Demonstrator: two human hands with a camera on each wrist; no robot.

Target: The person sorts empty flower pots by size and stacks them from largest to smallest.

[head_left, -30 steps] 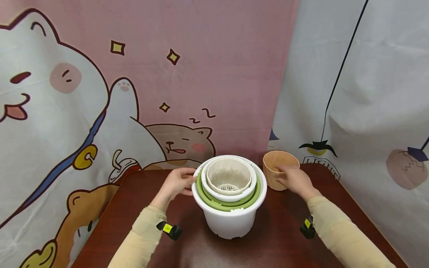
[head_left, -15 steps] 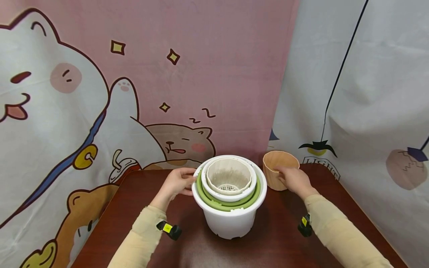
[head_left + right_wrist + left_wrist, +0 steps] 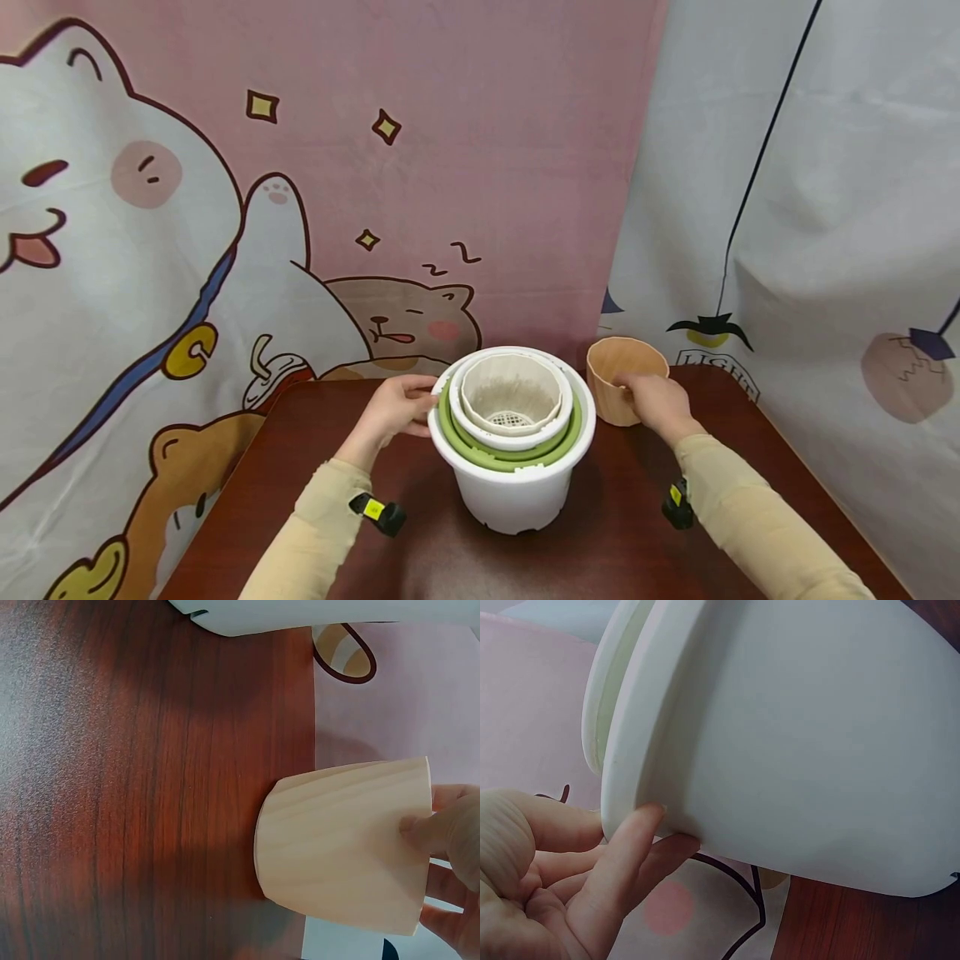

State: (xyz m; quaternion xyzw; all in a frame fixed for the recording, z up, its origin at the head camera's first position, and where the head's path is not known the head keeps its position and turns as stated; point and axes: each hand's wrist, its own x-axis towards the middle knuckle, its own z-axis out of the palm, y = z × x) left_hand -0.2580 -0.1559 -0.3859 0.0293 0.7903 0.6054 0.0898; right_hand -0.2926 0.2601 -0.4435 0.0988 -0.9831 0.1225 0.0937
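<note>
A large white flower pot (image 3: 513, 493) stands upright on the table, with a green pot (image 3: 480, 457), a smaller white pot and a cream pot (image 3: 514, 388) with a grid bottom nested inside it. My left hand (image 3: 396, 410) pinches the left side of its rim, and the left wrist view shows the fingers (image 3: 634, 862) on that rim. To the right stands a tan wood-grain pot (image 3: 609, 400). My right hand (image 3: 663, 404) pinches its near rim. In the right wrist view the thumb (image 3: 424, 831) presses the outside of the tan pot while other fingers reach over its rim.
The dark red-brown table (image 3: 420, 542) carries the pots. Right behind its back edge hangs a pink cloth (image 3: 525, 208) with cartoon cats. A pale cloth (image 3: 840, 250) hangs along the right side.
My right hand has shifted slightly left, and its fingers have drawn together on the tan pot's rim. The left hand and the nested pots stay in place.
</note>
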